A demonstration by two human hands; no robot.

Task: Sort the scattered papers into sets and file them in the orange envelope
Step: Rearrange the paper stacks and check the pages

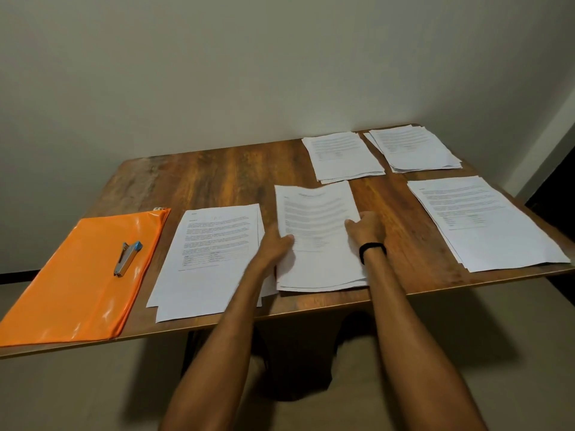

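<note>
The flat orange plastic envelope (81,275) is glossy; the grey-and-blue stapler (127,258) looks metal and plastic. The brown wooden table (217,175) shows smooth grain — the white printed paper sheets (317,231) are matt.

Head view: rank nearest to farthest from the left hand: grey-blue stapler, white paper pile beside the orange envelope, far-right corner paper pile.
1. White paper pile, beside left hand.
2. Grey-blue stapler, on orange plastic envelope, left.
3. Far-right corner paper pile, back.

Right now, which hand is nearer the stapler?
Left. The left hand grips the middle stack at its left edge, toward the stapler on the orange envelope; the right hand holds its right edge, farther off.
</note>
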